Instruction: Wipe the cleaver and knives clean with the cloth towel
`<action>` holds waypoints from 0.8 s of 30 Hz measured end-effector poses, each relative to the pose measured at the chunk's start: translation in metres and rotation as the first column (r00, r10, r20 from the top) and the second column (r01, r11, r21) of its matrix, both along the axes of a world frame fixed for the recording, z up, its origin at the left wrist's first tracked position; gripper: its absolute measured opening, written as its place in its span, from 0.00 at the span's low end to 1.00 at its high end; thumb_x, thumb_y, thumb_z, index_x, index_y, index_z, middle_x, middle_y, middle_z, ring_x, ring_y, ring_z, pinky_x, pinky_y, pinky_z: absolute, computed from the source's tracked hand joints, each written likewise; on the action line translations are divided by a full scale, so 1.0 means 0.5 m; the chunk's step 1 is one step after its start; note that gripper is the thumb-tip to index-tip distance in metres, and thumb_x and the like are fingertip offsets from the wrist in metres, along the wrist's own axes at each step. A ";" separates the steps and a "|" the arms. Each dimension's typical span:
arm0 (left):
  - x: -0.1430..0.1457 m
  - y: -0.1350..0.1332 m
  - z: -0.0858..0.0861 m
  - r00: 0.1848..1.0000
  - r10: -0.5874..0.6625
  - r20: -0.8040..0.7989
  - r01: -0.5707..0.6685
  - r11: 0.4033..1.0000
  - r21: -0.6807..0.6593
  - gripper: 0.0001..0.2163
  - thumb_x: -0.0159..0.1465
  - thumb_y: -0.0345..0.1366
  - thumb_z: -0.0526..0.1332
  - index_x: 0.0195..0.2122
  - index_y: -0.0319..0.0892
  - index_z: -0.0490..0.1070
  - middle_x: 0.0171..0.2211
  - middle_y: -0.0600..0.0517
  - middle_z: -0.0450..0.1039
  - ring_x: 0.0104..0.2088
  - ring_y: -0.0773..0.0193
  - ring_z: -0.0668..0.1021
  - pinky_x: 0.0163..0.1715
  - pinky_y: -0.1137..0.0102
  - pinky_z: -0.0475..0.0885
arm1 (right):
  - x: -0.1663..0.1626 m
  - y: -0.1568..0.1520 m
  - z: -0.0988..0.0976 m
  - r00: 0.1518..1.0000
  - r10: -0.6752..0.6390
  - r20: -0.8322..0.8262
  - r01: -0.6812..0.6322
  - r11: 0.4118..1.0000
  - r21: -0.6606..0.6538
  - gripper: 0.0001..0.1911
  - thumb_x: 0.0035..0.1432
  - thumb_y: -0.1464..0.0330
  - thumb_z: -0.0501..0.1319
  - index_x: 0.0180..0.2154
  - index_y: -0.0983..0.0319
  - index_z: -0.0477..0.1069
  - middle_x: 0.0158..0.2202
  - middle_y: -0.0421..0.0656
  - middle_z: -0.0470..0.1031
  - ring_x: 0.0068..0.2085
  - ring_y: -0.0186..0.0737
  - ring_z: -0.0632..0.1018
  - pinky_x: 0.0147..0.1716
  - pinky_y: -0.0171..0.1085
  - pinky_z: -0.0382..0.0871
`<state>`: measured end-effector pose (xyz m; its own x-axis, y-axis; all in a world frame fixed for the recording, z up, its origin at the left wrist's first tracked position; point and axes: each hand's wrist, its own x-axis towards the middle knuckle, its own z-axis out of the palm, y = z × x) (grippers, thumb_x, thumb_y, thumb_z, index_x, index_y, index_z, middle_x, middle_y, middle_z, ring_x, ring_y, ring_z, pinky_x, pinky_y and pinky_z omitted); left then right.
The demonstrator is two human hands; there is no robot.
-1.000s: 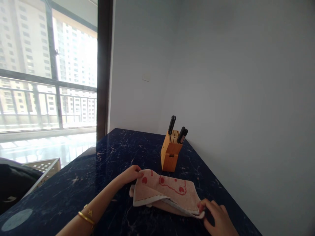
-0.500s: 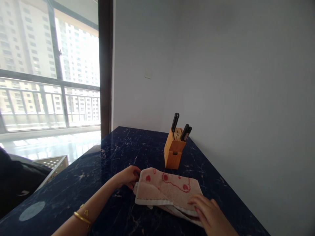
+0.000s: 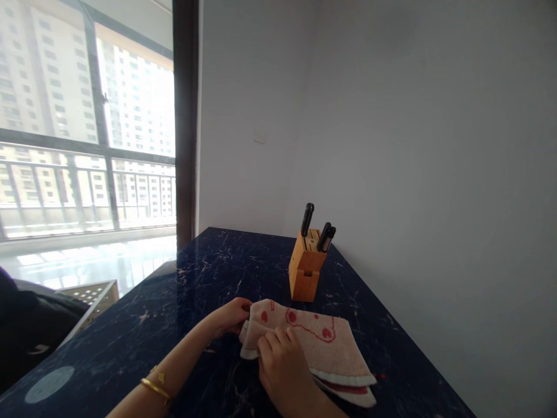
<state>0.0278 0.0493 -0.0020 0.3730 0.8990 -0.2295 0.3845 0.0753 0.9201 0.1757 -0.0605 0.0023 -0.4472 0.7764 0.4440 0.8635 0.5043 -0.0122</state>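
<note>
A pink towel [image 3: 324,354] with red dots, a wavy red line and pale edges lies folded on the dark blue marbled tabletop. At its left edge is my left hand [image 3: 232,316], fingers closed on the cloth; its fingertips are partly hidden, and I cannot tell whether anything else is in that grip. My right hand [image 3: 285,366] bends its fingers over the towel's near edge, left of its middle, with the thumb hidden. The towel's right end spreads in loose layers.
Behind the towel stands a wooden knife block [image 3: 303,276] with several black-handled knives [image 3: 307,218]. A wall borders the table [image 3: 235,255] at the right and back. To the left are a perforated light panel [image 3: 93,293] and a round pale patch [image 3: 50,384] on the tabletop.
My right hand has moved left along the towel, from its right end to left of its middle. The towel's right end now lies more spread out. My left hand stays at the left edge.
</note>
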 end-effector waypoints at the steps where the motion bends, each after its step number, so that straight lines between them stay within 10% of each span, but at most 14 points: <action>1: 0.000 0.001 -0.001 1.000 0.006 -0.002 -0.006 1.000 0.013 0.09 0.49 0.28 0.54 0.30 0.40 0.70 0.16 0.60 0.65 0.14 0.74 0.66 0.13 0.79 0.60 | 0.005 0.000 0.010 0.997 -0.012 -0.073 0.009 0.999 -0.050 0.06 0.49 0.76 0.55 0.30 0.60 0.65 0.30 0.42 0.71 0.34 0.43 0.69 0.37 0.43 0.60; 11: -0.005 0.025 0.002 0.998 0.040 -0.058 -0.028 0.981 0.192 0.08 0.51 0.32 0.54 0.31 0.38 0.69 0.19 0.56 0.71 0.15 0.70 0.72 0.12 0.78 0.62 | 0.059 0.012 0.081 0.757 -0.156 -0.634 -0.095 0.934 -0.343 0.04 0.51 0.72 0.54 0.30 0.61 0.66 0.27 0.37 0.69 0.27 0.32 0.69 0.27 0.31 0.61; 24: -0.021 0.044 0.003 0.983 0.168 -0.078 -0.098 0.827 0.554 0.11 0.54 0.34 0.52 0.33 0.40 0.71 0.26 0.53 0.74 0.28 0.63 0.75 0.27 0.73 0.67 | -0.019 -0.003 0.027 0.902 -0.141 -0.407 0.036 0.966 -0.255 0.08 0.46 0.77 0.56 0.28 0.59 0.67 0.28 0.38 0.71 0.33 0.36 0.70 0.36 0.35 0.58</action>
<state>0.0174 0.0712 -0.0008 0.2423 0.9293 0.2787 0.5152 -0.3667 0.7746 0.1664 -0.0621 0.0159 -0.1848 0.9088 0.3740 0.7921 0.3630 -0.4907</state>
